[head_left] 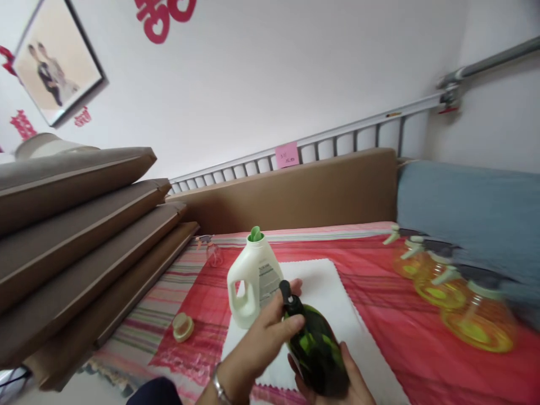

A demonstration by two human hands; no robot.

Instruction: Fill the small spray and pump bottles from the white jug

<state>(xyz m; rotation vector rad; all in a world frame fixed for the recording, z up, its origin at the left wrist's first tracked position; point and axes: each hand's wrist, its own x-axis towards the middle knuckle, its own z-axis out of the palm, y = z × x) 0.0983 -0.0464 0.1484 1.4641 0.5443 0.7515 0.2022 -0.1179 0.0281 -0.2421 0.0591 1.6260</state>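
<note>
My right hand [337, 382] cradles a dark green bottle [316, 349] from below, tilted with its black neck pointing up and away. My left hand [265, 337] grips the bottle's black top [289, 298] with the fingers wrapped around it. Just beyond stands a white jug [253, 278] with a handle and an open green spout, resting on a white cloth [329, 304]. A small cream cap [183, 327] lies on the red plastic sheet [379, 315] to the left of the jug.
Three yellow spray bottles [455, 292] with pale triggers lie at the right on the red sheet. Stacked brown cushions [84, 236] fill the left. A brown headboard [295, 191], a metal rail and a blue cushion [468, 208] stand behind. A small clear glass [214, 254] sits at the back left.
</note>
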